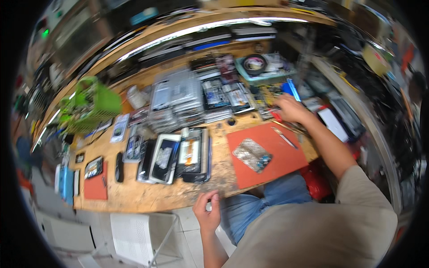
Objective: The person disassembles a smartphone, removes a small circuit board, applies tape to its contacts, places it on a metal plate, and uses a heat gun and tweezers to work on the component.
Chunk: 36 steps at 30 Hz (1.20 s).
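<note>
My right hand (291, 109) reaches over a cluster of small tools at the back right of the bench. Its fingertips are blurred beside a red-handled tool (276, 117), and whether they grip anything is unclear. Loosely curled, with thumb and forefinger meeting, my left hand (207, 213) hangs by the bench's front edge; nothing shows in it. An orange-red mat (243, 175) lies before me. On it rest a flat, worn metallic plate (250, 154) with small parts at one corner and a slim pen-like tool (284, 137).
Stacked clear plastic cases (176, 96) and opened tablet-like devices (161, 158) fill the bench's middle. A green basket (96, 105) stands at the left. Black tape (254, 64) sits in a pale tray (268, 77) behind. A white chair (132, 239) stands below the front edge.
</note>
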Tool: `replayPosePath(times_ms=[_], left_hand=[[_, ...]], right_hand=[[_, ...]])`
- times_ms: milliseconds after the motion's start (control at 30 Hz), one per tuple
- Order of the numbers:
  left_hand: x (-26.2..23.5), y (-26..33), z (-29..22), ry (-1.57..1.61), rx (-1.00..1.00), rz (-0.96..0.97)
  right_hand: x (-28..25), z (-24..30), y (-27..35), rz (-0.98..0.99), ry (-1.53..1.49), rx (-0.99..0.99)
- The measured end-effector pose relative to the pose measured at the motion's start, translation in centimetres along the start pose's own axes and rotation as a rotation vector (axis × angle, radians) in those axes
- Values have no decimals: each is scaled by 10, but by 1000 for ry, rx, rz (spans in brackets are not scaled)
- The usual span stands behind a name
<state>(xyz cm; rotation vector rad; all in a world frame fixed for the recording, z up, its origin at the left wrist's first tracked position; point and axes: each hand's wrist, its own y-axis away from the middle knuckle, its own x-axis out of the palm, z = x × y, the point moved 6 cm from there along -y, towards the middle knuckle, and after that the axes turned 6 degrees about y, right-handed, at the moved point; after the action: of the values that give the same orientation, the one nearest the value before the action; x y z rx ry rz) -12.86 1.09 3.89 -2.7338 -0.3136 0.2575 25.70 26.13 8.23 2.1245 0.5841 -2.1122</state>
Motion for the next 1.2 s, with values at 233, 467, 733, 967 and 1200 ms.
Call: replayPosePath(times_ms=[233, 467, 733, 967, 1200], left_hand=[[-193, -98, -79, -315, 372, -481], [-343, -296, -214, -580, 763, -500], [-426, -478, -142, -327, 118, -114], [-412, -507, -125, -518, 141, -47], [-438, -461, -147, -369, 415, -172]], right_hand=[[-37, -3, 12, -34, 125, -64], [-30, 12, 117, -323, -301, 216], [30, 8, 196, -687, -647, 595], [43, -5, 204, -623, -643, 622], [58, -17, 208, -624, -609, 644]])
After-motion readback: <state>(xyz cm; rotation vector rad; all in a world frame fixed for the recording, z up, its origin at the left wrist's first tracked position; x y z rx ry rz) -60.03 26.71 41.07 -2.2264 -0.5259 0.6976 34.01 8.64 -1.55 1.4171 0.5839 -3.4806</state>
